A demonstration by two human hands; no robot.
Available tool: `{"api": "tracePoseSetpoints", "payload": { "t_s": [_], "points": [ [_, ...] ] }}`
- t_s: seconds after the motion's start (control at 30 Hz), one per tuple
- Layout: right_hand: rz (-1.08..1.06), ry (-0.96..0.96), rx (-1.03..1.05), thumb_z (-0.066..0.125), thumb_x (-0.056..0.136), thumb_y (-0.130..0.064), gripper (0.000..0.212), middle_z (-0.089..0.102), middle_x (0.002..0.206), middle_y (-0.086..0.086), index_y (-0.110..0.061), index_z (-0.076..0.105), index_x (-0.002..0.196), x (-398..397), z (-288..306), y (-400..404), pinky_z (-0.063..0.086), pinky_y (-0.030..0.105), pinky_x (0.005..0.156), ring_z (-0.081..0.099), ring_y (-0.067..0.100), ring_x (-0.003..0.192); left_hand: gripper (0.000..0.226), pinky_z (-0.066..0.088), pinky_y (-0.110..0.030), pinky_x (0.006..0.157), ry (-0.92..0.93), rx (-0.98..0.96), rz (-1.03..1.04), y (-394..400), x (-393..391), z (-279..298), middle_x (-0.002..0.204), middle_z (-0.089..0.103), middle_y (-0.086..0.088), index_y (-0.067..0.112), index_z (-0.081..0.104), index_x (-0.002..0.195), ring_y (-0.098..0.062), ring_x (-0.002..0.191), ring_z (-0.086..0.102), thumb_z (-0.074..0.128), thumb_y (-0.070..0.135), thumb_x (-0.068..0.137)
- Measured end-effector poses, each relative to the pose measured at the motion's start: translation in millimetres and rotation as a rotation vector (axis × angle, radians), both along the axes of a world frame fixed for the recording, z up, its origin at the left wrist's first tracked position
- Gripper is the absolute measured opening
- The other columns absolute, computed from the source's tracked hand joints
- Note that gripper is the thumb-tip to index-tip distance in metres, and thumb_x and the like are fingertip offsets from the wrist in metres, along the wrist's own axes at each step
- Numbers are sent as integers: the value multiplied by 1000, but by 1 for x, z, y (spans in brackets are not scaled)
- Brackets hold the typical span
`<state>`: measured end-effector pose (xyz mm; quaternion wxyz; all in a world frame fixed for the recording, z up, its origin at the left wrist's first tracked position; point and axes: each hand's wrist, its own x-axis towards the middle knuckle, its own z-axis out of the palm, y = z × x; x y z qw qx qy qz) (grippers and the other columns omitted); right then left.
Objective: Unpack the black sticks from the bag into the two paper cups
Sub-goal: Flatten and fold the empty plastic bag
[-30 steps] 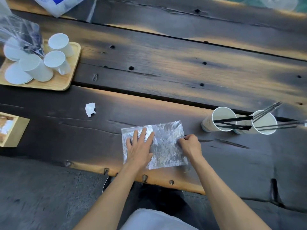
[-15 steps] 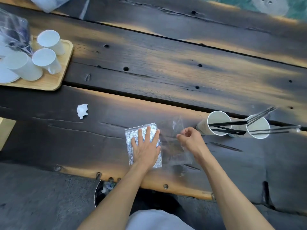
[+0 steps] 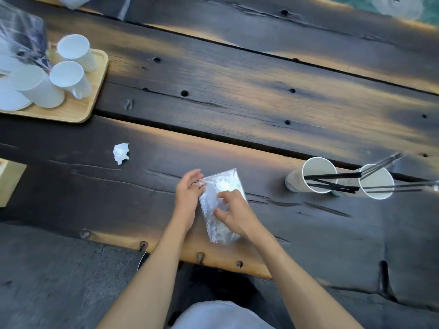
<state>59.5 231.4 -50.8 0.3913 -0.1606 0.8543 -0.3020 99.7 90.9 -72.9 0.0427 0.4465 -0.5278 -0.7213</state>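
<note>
A clear crinkled plastic bag (image 3: 221, 186), folded in half, lies flat on the dark wooden table near its front edge. My left hand (image 3: 188, 194) holds the bag's upper left edge with its fingertips. My right hand (image 3: 234, 213) presses on top of the folded bag with spread fingers. To the right stand two white paper cups, one (image 3: 313, 174) nearer me and one (image 3: 376, 180) further right. Several black sticks (image 3: 332, 184) lean out of both cups toward the right.
A light wooden tray (image 3: 92, 91) at the far left carries several white cups and a clear bag. A crumpled white scrap (image 3: 121, 153) lies on the table left of my hands. A wooden box edge (image 3: 9, 181) shows at the left border.
The bag lay spread flat under both hands; my right hand lifted its right half and folded it over to the left. My left hand moved from pressing on top to the left edge.
</note>
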Motion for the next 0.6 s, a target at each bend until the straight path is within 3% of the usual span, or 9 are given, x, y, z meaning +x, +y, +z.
{"api": "tracePoseSetpoints", "payload": {
  "t_s": [0.07,0.17,0.2,0.27,0.33,0.4,0.47,0.53,0.6],
  "points": [
    [24,-31,40,58,92,-31,50,44,128,4,-13,48,137,6,-8,-7,45,30,92,56,19,99,34,53,-31,93,-40,1,73,-15,7,1,118,63,-18,3,59,120,-24,102,65,39,-7,96],
    [68,-26,82,53,95,-26,46,42,132,6,-12,46,138,12,-14,-9,44,35,98,55,24,109,27,47,-34,97,-213,-547,-77,-25,13,-1,109,66,-11,9,67,106,-28,105,63,47,-3,91],
    [70,-20,85,52,95,-24,44,43,131,6,-12,47,136,12,-17,-9,44,36,98,54,24,109,27,44,-30,95,-201,-726,-156,-24,11,0,106,66,-11,7,68,104,-28,103,61,49,-3,89],
    [57,-11,66,50,93,-20,36,45,119,3,-12,52,128,10,-16,-10,45,35,89,54,21,99,25,41,-28,89,-71,-904,-432,-14,3,0,101,66,-11,5,70,100,-28,98,59,51,-4,87],
    [-8,-22,2,49,89,-11,17,50,95,-1,-18,60,100,8,-13,-11,41,28,68,51,14,75,23,46,-37,86,-6,-938,-784,-3,-6,-8,101,65,-9,7,69,101,-29,97,57,51,2,89],
    [-149,-67,-30,46,88,-5,21,54,77,-4,-24,54,83,5,-9,-8,39,21,54,49,10,63,22,48,-44,84,-59,-927,-967,2,-13,-15,103,62,-9,11,67,102,-30,99,56,49,6,90],
    [-373,-131,10,45,85,-8,18,64,82,0,-21,57,88,5,-12,2,51,21,61,60,18,70,18,49,-45,80,-154,-884,-920,0,-18,-19,98,60,-9,13,61,94,-32,95,57,47,5,87],
    [-574,-154,60,38,74,-13,21,69,84,8,-21,56,82,7,-19,20,60,41,69,66,30,75,11,51,-44,73,-249,-862,-852,-1,-25,-17,92,60,-8,13,54,86,-32,86,59,46,6,87],
    [-655,-128,89,35,71,-12,20,69,80,13,-18,52,80,9,-19,34,59,50,64,65,33,68,8,52,-43,68,-327,-816,-805,0,-29,-10,88,61,-8,13,51,87,-31,81,59,45,6,87]
  ]
}}
